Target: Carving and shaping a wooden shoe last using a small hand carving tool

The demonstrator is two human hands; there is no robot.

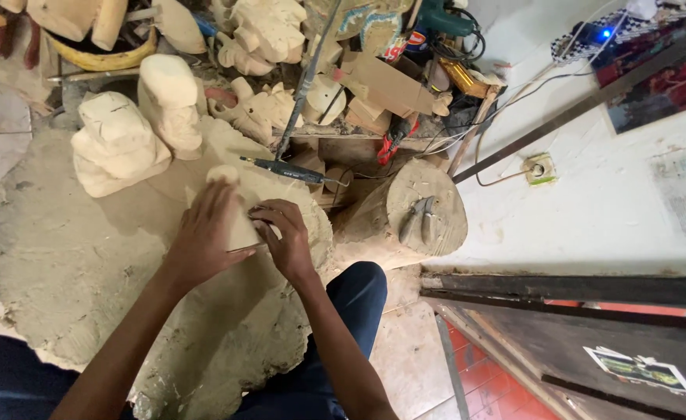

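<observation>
Dusty mat [71, 264]: hands grip carving [230, 204]; blanks [117, 144] beside.

Both forearms extend forward from the lower frame, bare, converging at the pale wood carving [230, 204]. Left hand [203, 237] lies palm-down across the carving's left side, fingers spread. Right hand [284, 233] presses its right side, fingers curled, wrist bent.

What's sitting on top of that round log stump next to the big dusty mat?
A pair of pliers lies on the flat top of the log stump, with pale wood dust around it. The stump's base is hidden behind the mat and the person's knee.
</observation>
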